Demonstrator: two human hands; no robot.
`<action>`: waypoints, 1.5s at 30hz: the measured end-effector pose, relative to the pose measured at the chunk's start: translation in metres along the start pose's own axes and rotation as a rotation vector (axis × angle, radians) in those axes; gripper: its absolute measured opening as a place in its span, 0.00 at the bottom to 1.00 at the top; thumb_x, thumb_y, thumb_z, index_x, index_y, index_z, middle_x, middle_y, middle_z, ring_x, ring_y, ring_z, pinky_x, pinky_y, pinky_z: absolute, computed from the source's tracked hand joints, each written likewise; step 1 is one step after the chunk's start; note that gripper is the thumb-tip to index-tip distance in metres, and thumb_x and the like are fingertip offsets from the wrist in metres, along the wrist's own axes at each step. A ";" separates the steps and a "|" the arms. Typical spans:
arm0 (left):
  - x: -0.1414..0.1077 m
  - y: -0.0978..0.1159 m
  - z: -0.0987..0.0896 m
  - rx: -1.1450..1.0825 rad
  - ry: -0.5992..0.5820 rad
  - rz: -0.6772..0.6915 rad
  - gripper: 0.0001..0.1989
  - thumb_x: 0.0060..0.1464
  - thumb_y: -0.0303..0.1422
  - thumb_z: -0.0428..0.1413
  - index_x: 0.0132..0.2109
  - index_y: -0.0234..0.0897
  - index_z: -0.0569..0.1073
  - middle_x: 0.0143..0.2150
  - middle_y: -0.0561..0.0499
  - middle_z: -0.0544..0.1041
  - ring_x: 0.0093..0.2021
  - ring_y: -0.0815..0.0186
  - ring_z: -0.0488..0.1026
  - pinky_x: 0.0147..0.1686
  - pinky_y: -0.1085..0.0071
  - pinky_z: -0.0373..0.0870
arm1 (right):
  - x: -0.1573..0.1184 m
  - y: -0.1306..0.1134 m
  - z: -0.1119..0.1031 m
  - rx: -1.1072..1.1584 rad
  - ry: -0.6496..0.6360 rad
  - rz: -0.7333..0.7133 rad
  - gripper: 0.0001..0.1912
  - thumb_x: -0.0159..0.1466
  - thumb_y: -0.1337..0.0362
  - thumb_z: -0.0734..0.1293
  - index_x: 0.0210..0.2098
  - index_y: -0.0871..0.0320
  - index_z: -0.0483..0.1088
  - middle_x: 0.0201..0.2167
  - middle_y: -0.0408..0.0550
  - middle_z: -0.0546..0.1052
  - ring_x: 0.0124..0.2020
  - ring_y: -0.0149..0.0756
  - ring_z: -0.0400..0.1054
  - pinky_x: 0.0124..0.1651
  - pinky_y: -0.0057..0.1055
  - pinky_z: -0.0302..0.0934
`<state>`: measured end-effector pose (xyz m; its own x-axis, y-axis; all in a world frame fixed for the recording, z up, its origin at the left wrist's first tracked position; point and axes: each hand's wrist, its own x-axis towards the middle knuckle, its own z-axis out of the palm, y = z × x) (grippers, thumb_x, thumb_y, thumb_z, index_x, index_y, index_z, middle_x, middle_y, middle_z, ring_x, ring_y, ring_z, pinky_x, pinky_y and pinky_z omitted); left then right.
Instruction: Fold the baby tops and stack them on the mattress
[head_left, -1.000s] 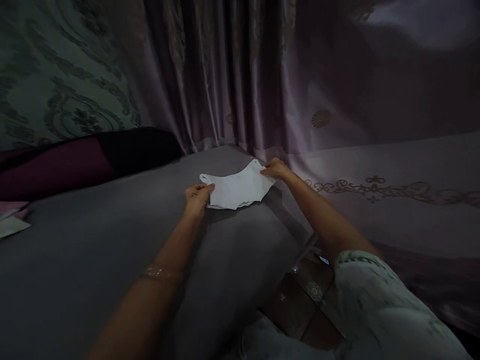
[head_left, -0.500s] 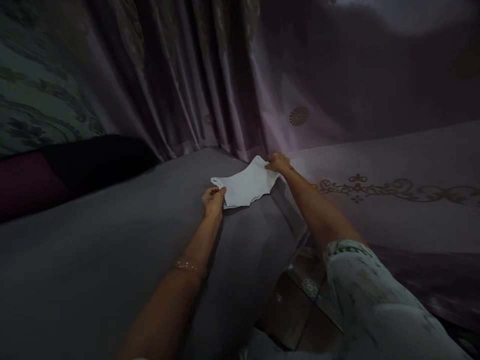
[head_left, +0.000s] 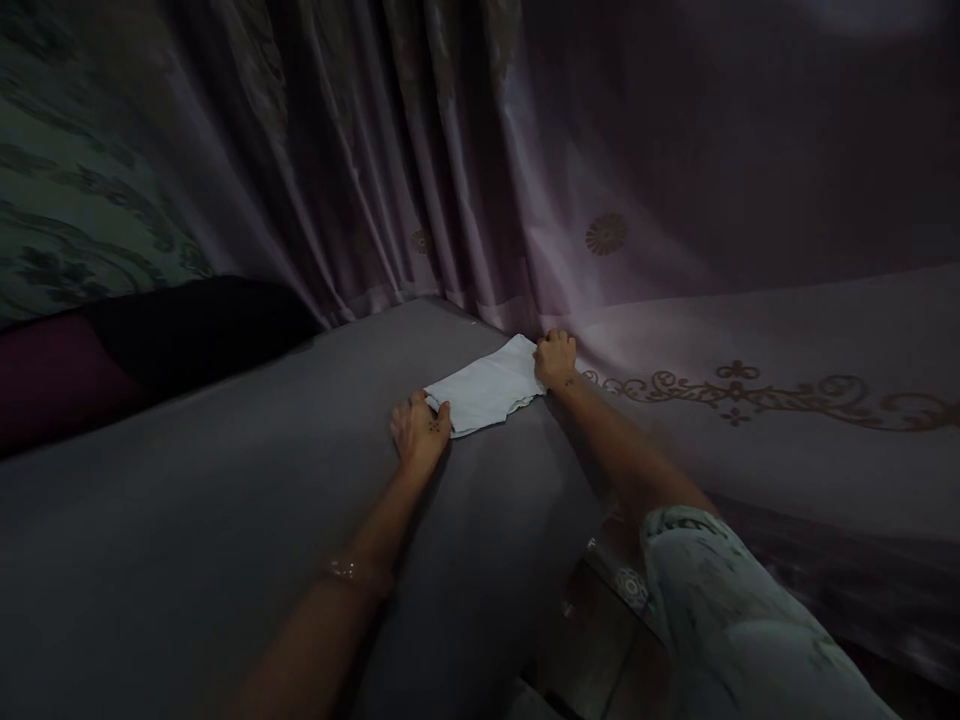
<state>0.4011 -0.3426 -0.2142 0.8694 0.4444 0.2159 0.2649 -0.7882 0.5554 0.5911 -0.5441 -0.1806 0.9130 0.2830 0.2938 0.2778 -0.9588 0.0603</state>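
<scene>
Clamped the left hand [head_left: 420, 432] on the near end of the white cloth [head_left: 487, 388] and the right hand [head_left: 556, 361] on its far end, at the right edge of the bed [head_left: 225, 490], near the far corner, just before the patterned curtain [head_left: 675, 330]

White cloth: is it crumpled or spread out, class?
Spread out: the white cloth shows a broad, mostly smooth face between the left hand and the right hand.
</scene>
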 end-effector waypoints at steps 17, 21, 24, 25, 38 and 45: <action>-0.012 0.002 0.012 0.184 -0.302 0.260 0.30 0.66 0.45 0.36 0.68 0.35 0.58 0.73 0.40 0.50 0.73 0.52 0.43 0.68 0.49 0.43 | 0.002 -0.032 0.025 0.238 -0.328 -0.029 0.33 0.72 0.48 0.42 0.70 0.54 0.50 0.73 0.46 0.45 0.72 0.51 0.37 0.69 0.58 0.34; -0.011 0.002 0.012 0.160 -0.303 0.260 0.30 0.66 0.46 0.37 0.68 0.34 0.58 0.73 0.39 0.49 0.73 0.51 0.43 0.68 0.48 0.43 | 0.002 -0.031 0.027 0.237 -0.310 -0.038 0.33 0.72 0.48 0.43 0.70 0.53 0.51 0.73 0.47 0.46 0.72 0.52 0.38 0.68 0.59 0.34; -0.012 -0.002 0.010 0.097 -0.310 0.273 0.31 0.67 0.47 0.36 0.69 0.36 0.57 0.73 0.40 0.49 0.73 0.53 0.43 0.68 0.50 0.44 | 0.003 -0.030 0.024 0.228 -0.337 -0.040 0.33 0.72 0.48 0.43 0.70 0.53 0.51 0.73 0.47 0.45 0.72 0.51 0.38 0.68 0.59 0.35; -0.012 -0.005 0.008 0.078 -0.307 0.275 0.31 0.66 0.47 0.36 0.69 0.36 0.57 0.73 0.40 0.49 0.73 0.54 0.43 0.68 0.51 0.44 | 0.003 -0.031 0.022 0.221 -0.338 -0.041 0.33 0.72 0.48 0.43 0.70 0.53 0.50 0.73 0.48 0.45 0.72 0.50 0.38 0.68 0.59 0.36; -0.045 -0.118 -0.083 0.229 -0.256 0.058 0.35 0.63 0.49 0.38 0.68 0.31 0.58 0.72 0.38 0.53 0.72 0.55 0.48 0.68 0.58 0.46 | -0.064 -0.095 0.001 0.196 -0.252 -0.377 0.31 0.72 0.52 0.44 0.70 0.56 0.52 0.72 0.50 0.49 0.72 0.44 0.38 0.69 0.53 0.35; -0.092 -0.197 -0.134 0.324 -0.179 -0.075 0.36 0.60 0.50 0.39 0.66 0.29 0.61 0.70 0.36 0.57 0.69 0.51 0.55 0.66 0.56 0.54 | -0.064 -0.096 0.005 0.162 -0.230 -0.376 0.29 0.72 0.54 0.46 0.68 0.56 0.54 0.71 0.51 0.52 0.72 0.46 0.40 0.68 0.53 0.39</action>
<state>0.2125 -0.1710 -0.2357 0.8942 0.4471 0.0248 0.4238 -0.8629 0.2754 0.5076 -0.4704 -0.2100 0.7773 0.6263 0.0597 0.6286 -0.7770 -0.0334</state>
